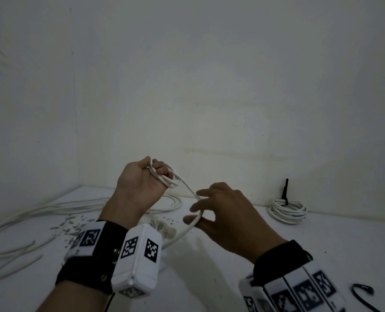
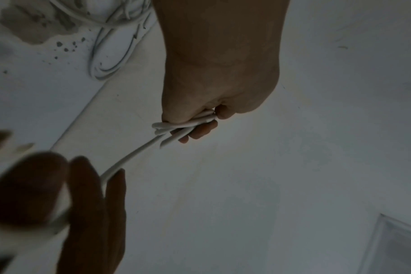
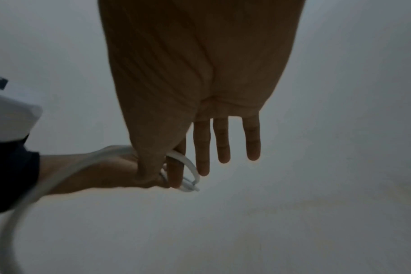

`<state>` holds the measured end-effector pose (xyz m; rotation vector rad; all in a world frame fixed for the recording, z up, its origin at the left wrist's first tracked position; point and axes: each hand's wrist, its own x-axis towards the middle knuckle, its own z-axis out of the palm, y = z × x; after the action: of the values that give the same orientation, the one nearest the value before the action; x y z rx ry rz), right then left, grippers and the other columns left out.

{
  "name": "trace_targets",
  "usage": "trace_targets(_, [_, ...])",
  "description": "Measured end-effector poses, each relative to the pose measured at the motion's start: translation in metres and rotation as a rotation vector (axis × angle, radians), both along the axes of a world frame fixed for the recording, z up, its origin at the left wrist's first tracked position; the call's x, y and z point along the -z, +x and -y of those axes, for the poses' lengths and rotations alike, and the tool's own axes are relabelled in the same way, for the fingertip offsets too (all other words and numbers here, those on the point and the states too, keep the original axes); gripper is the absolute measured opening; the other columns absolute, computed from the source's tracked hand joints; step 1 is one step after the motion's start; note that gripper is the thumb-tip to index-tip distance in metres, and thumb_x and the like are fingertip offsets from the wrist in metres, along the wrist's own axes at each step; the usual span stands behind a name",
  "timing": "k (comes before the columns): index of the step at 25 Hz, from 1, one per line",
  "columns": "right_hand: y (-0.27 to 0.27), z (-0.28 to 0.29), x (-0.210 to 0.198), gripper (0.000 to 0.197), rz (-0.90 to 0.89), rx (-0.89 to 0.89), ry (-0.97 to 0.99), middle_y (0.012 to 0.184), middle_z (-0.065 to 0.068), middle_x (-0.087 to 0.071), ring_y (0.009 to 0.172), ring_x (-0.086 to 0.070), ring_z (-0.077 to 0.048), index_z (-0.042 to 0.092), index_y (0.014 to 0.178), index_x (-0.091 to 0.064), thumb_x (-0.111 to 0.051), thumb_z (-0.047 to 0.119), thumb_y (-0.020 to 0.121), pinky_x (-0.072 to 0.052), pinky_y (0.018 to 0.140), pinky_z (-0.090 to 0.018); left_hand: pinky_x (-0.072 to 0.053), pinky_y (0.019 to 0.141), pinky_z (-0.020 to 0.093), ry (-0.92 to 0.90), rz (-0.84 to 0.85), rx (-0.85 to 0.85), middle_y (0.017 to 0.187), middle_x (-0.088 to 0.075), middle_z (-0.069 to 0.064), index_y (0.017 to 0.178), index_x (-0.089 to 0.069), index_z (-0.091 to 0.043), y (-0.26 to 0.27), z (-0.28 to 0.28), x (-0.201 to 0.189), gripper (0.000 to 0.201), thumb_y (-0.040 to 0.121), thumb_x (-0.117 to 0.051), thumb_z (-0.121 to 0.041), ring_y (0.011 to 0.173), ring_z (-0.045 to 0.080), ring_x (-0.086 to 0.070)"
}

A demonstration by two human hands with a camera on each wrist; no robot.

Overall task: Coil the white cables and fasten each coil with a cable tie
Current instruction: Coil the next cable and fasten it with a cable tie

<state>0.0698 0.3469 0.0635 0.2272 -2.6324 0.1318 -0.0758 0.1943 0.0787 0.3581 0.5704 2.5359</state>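
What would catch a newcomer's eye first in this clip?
The two hands raised mid-frame: the left hand grips a few small loops of white cable, while the right hand pinches the strand running down from them. Next, at the back right of the table, a finished coil bound with a black cable tie.

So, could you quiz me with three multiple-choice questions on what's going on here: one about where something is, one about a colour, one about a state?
1. Where is the finished coil?
A. on the table at far right
B. in the left hand
C. on the floor

2. What colour is its cable tie?
A. red
B. black
C. white

3. What is the left hand doing?
A. resting flat
B. pointing
C. gripping cable loops

Answers: 1 A, it lies near the wall; 2 B, a dark strap sticks up; 3 C, fingers curl round the loops.
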Motion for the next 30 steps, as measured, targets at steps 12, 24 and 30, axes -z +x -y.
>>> trace_targets(12, [0.013, 0.023, -0.022, 0.082, 0.272, -0.179, -1.202, 0.057, -0.008, -0.047, 0.045, -0.044, -0.016, -0.002, 0.086, -0.074, -0.027, 0.064, 0.099, -0.042, 0.044, -0.025, -0.053, 0.087, 0.04, -0.116, -0.025, 0.118, 0.072, -0.056, 0.001, 0.079, -0.048, -0.012, 0.019, -0.026, 0.004, 0.031, 0.104, -0.037, -0.028, 0.064, 0.012, -0.061])
trace_targets(24, [0.007, 0.0, -0.025, 0.03, 0.335, -0.245, -1.748, 0.061, -0.013, -0.059, 0.047, -0.057, -0.021, 0.002, 0.093, -0.058, -0.047, 0.028, 0.104, -0.057, 0.049, -0.032, -0.033, 0.045, 0.02, -0.811, -0.566, 0.205, 0.043, -0.038, -0.003, 0.045, -0.051, -0.021, 0.065, -0.053, 0.011, 0.065, 0.104, -0.024, -0.014, 0.037, 0.008, -0.036])
trace_targets(30, [0.005, -0.019, -0.021, 0.027, 0.155, -0.066, -1.601, 0.061, -0.004, -0.062, 0.048, -0.058, -0.018, 0.001, 0.093, -0.068, -0.062, 0.027, 0.097, -0.054, 0.049, -0.03, -0.019, 0.043, 0.019, -0.845, -0.543, 0.123, 0.053, -0.033, -0.005, 0.073, -0.05, -0.016, 0.066, -0.056, 0.009, 0.04, 0.104, -0.036, -0.038, 0.039, 0.005, -0.025])
